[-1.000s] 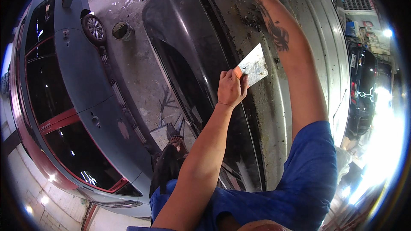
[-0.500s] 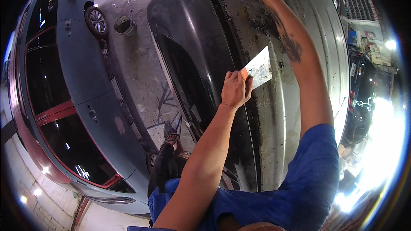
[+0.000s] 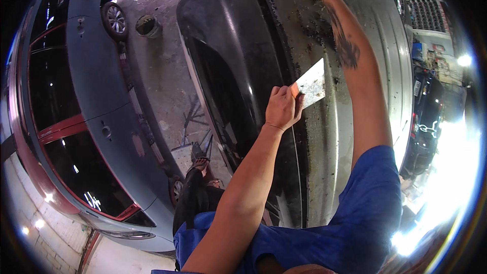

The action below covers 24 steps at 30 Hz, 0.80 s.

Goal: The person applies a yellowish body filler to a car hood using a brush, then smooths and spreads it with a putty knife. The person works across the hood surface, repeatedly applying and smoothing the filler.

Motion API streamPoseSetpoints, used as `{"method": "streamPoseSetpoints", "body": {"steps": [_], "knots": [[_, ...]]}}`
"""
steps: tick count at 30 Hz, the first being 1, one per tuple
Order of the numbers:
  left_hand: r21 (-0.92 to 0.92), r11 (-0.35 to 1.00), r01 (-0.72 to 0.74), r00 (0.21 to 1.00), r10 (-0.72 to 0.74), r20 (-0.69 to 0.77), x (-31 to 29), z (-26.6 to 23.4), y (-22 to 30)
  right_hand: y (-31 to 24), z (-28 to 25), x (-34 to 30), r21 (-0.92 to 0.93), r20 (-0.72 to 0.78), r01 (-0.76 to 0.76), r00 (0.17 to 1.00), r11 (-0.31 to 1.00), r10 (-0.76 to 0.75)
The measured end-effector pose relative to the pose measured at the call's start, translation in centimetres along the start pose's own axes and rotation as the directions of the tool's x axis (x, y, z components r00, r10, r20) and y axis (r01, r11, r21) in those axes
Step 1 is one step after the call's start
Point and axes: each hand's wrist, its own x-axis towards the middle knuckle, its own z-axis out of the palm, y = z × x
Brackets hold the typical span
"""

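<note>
White and dark-smudged, the flat plate has an orange end.

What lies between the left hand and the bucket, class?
The head view shows, from left hand to bucket: the dark car's side, then grey floor.

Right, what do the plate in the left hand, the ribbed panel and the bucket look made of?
Plate in the left hand: thin metal or stiff plastic, pale and flat, dark-smeared, with an orange strip.
Ribbed panel: probably sheet metal; long raised ridges, glossy highlights.
Bucket: perhaps plastic; dull, stained wall, too small to be sure.
</note>
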Motion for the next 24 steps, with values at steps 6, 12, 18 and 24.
{"method": "streamPoseSetpoints", "body": {"steps": [6, 12, 18, 24], "knots": [[0.027, 0.999, 0.030, 0.998, -0.031, 0.048, -0.1, 0.1, -0.1, -2.0, 1.9, 4.5, -0.011, 0.029, -0.012, 1.000, 1.000, 0.013], [-0.002, 1.000, 0.004, 0.999, -0.004, 0.033, -0.2, 0.1, -0.2, -2.8, 0.3, 2.6, -0.047, 0.260, 0.170, 0.954, 0.984, -0.152], [-0.044, 0.999, 0.023, 0.998, -0.021, 0.054, -0.2, -0.1, -0.1, -1.6, 1.9, 4.8, 0.190, 0.125, 0.100, 0.984, 0.977, -0.125], [-0.034, 0.999, 0.040, 0.998, -0.038, 0.046, 0.0, -0.2, 0.0, -1.4, 1.7, 3.3, -0.017, 0.273, 0.100, 0.958, 0.995, -0.091]]}}
